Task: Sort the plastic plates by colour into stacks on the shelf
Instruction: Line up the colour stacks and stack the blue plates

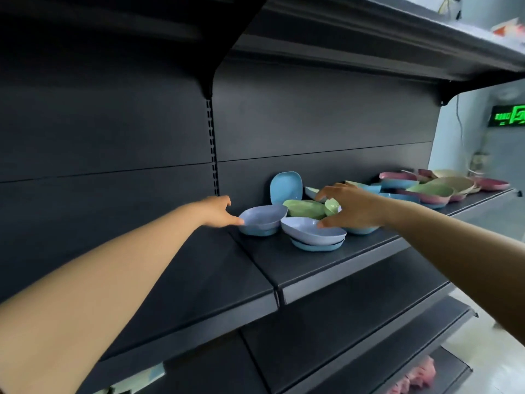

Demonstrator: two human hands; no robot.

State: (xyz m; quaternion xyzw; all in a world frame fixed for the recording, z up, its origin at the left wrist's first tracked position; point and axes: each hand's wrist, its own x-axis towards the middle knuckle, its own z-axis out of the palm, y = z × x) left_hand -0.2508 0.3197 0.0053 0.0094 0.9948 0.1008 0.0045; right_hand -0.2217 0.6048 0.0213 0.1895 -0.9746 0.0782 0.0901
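We noted left hand (217,211) touching lavender plate (262,216) with relaxed fingers; right hand (348,209), spread wide (nothing held), sat right of it.

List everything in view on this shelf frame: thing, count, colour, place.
lavender plates: two stacks near the hands, lavender over blue, shelf centre
upright plate: one, blue, leaning on the back panel
green plates: at least two, behind the lavender stacks
mixed pile: count unclear, pink, blue, green, beige, far right of shelf
shelf: dark grey, several tiers
exit sign: one, green, right wall
left hand: touches the left lavender plate's rim
right hand: spread over the plates
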